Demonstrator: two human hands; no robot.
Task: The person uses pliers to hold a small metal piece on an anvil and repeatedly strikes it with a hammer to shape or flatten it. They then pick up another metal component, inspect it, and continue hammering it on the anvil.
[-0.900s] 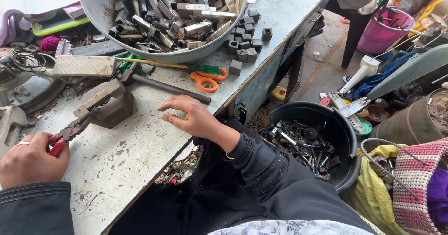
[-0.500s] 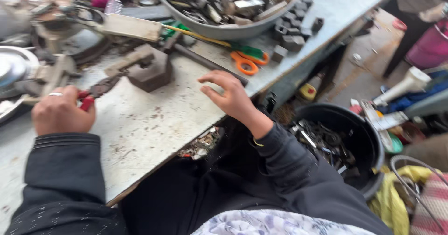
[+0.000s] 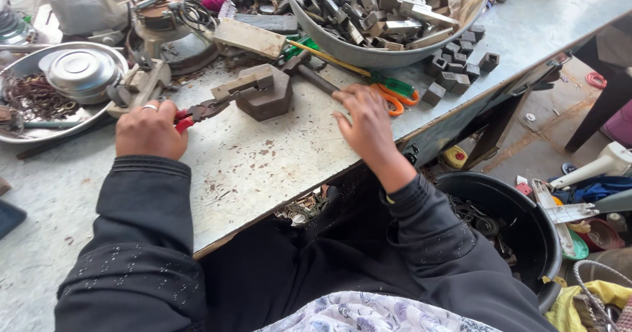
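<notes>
Now over at the hammer handle (image 3: 322,80) beside the orange scissors (image 3: 395,98), right hand (image 3: 365,124) open and flat, up from bare tabletop (image 3: 263,167) a moment ago; left hand (image 3: 151,131) still clamped on red-handled pliers (image 3: 197,112) biting the metal block (image 3: 260,91)

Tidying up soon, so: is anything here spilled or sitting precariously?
Yes. Small grey metal blocks lie loose outside the big metal bowl, a few near the table edge. Orange-handled scissors sit partly tucked under that bowl, beside the right hand.
</notes>
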